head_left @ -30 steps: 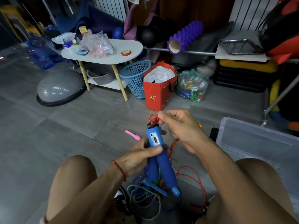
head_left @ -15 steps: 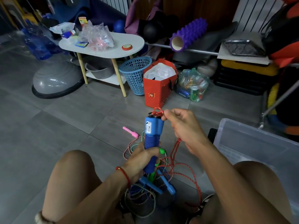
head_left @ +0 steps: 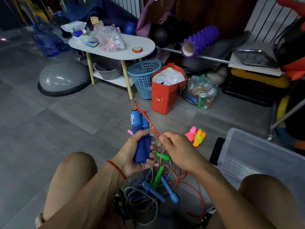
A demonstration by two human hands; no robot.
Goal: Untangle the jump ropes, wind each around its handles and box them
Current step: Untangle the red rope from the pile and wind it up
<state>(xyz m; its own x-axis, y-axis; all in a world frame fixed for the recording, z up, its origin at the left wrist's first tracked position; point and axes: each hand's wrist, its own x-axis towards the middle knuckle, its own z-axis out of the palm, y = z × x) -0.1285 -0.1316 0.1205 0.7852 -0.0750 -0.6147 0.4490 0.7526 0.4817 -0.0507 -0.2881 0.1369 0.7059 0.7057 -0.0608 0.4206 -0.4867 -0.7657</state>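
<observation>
Left hand (head_left: 132, 156): gripped two blue handles (head_left: 140, 134) upright above the floor. Right hand (head_left: 176, 149): pinched the red rope (head_left: 152, 125) running from the handle tops. Clear box (head_left: 257, 162): at right.

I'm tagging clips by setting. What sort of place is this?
Probably a home gym or storage corner: a grey balance dome, a purple foam roller and a clear storage box on a tiled floor.

Blue handles (head_left: 139, 129) are showing against a red rope (head_left: 152, 125) flecked white — perhaps braided — beside green handles (head_left: 162, 157).
</observation>
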